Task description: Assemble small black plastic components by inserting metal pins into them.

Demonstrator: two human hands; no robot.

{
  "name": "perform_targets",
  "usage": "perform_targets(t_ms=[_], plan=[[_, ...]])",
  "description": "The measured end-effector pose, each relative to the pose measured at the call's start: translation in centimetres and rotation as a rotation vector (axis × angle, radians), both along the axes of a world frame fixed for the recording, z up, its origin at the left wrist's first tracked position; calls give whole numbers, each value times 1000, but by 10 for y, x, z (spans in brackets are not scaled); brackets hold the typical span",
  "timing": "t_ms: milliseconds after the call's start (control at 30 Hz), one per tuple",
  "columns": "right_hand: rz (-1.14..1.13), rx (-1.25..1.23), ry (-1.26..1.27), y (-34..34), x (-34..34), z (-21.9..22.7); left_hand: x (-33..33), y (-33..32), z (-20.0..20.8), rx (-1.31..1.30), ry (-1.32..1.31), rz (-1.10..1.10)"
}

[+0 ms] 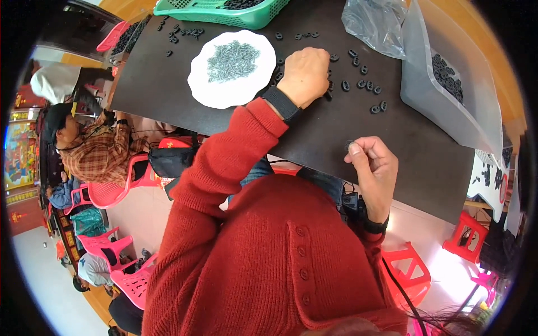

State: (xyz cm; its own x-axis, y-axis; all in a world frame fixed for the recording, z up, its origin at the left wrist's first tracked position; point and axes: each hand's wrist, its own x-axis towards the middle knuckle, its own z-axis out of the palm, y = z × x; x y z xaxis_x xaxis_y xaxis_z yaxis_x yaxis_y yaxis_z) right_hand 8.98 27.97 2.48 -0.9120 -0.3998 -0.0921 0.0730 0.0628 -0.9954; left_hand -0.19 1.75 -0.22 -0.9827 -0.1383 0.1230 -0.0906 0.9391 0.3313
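Note:
My left hand (305, 75) reaches over the table with its fingers curled down among small black oval parts (345, 85) with holes. Its fingertips are hidden under it, so what they hold does not show. Nearer the table's front edge, my right hand (375, 168) pinches thumb and forefinger together on a tiny, thin, greyish spring-like piece (348, 144). Left of my left hand, a white scalloped plate (202, 89) carries a heap of small silvery-grey spring-like pieces (233, 61).
A green basket (258, 18) with black parts stands at the far edge. At right are a clear plastic bag (374, 25) and a translucent bin (420, 95) with black parts. Red stools (406, 269) and pink chairs (109, 193) surround the dark table (414, 162); people sit at left.

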Motion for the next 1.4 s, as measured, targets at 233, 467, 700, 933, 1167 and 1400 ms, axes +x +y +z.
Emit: perform_targets(t_ms=[233, 467, 700, 933, 1167, 1400], plan=[[3, -3, -22, 5, -4, -5, 29, 11, 19, 70, -1, 0], [-9, -12, -37, 8, -12, -5, 104, -82, 42, 28, 233, 318], [44, 2, -14, -2, -14, 0, 140, -142, 10, -95, 185, 394], [73, 35, 4, 1, -14, -2, 136, -135, 11, 18, 163, 432], [56, 8, 0, -5, -13, -1, 141, -144, 3, -19, 206, 457], [103, 32, 5, -7, -12, 2, 143, -149, 19, 450, 190, 525]])
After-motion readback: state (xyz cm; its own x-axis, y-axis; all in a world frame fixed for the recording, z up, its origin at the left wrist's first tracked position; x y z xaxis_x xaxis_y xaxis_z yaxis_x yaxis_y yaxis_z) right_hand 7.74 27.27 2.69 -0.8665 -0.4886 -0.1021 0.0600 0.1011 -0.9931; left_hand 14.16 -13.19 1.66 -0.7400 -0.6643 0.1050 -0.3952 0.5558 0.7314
